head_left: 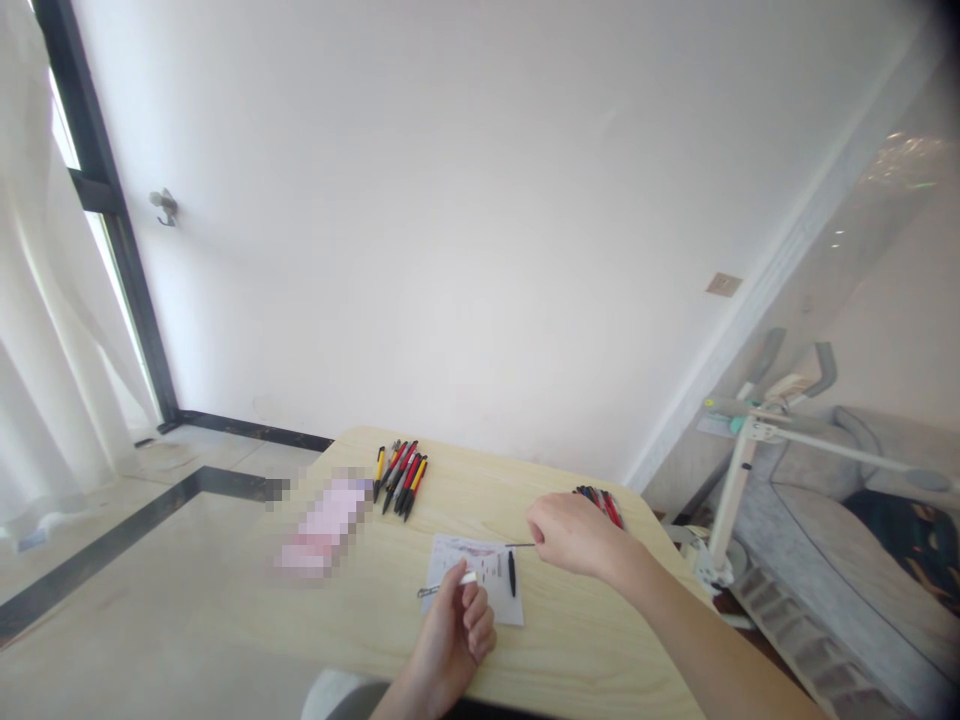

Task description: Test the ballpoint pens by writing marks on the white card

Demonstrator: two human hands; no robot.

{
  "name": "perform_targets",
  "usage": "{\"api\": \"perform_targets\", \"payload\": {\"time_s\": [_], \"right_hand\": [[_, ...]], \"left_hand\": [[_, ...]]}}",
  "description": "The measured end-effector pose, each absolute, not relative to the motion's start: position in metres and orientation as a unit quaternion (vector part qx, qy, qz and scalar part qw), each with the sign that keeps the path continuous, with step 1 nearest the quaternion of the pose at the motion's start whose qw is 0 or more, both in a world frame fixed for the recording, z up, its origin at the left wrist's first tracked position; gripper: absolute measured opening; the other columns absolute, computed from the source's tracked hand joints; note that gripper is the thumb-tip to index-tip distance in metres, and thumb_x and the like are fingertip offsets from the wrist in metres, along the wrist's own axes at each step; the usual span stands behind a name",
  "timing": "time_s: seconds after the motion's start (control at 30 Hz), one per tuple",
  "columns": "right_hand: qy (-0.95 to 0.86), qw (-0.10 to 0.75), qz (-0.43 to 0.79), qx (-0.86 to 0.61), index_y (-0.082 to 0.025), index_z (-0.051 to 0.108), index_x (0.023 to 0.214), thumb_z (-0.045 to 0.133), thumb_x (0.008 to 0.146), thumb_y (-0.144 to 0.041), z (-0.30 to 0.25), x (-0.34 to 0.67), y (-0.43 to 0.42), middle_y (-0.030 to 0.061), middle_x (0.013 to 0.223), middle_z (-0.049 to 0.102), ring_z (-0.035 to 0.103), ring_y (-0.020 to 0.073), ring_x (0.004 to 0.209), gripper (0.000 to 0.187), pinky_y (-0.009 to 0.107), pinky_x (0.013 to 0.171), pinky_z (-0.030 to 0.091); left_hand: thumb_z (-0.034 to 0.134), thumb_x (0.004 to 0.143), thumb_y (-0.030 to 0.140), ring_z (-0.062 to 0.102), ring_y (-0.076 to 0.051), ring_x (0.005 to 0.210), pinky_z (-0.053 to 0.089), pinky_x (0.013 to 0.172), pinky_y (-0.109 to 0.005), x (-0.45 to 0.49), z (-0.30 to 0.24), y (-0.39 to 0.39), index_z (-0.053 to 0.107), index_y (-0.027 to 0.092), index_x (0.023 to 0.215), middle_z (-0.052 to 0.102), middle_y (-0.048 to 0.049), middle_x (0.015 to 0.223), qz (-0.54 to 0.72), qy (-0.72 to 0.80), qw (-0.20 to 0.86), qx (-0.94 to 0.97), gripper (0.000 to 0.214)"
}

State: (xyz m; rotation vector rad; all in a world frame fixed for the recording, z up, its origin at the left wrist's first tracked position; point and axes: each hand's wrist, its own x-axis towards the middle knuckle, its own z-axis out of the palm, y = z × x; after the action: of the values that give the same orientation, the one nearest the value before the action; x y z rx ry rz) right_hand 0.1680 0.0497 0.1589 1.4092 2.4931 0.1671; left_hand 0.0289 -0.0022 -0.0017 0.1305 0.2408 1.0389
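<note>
While the left hand (455, 628) curls its fingers round a small white stub (469, 578) over printed white paper (495, 604), the right hand (571, 534) pinches a thin dark rod (519, 545) nearby, likely light, bendable, best held near one end.

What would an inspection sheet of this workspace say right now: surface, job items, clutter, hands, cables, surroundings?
Surface: pale wood-grain table, rounded corners.
Job's things: printed paper sheet with a black pen on its right part; pen pile of black, red and yellow at far left; second pen group behind the right wrist, partly hidden.
Clutter: pink item at left, pixelated, unidentifiable.
Left hand: fingers closed on a small white piece.
Right hand: fingers closed on a thin dark rod.
Cables: nothing seen.
Surroundings: white wall, sheer curtain left, grey sofa right.
</note>
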Motion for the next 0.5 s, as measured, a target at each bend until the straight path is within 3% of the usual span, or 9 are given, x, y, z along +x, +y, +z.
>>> {"api": "perform_targets", "payload": {"time_s": [0.5], "right_hand": [[0.843, 0.119, 0.01, 0.524, -0.017, 0.067, 0.066, 0.051, 0.065, -0.018, 0.115, 0.158, 0.066, 0.0078, 0.067, 0.068, 0.062, 0.0185, 0.061, 0.016, 0.023, 0.049, 0.034]], "left_hand": [[0.047, 0.079, 0.045, 0.022, -0.005, 0.03, 0.011, 0.035, -0.02, 0.029, -0.004, -0.002, 0.028, 0.019, 0.05, 0.024, 0.0089, 0.037, 0.5, 0.103, 0.858, 0.051, 0.043]]}}
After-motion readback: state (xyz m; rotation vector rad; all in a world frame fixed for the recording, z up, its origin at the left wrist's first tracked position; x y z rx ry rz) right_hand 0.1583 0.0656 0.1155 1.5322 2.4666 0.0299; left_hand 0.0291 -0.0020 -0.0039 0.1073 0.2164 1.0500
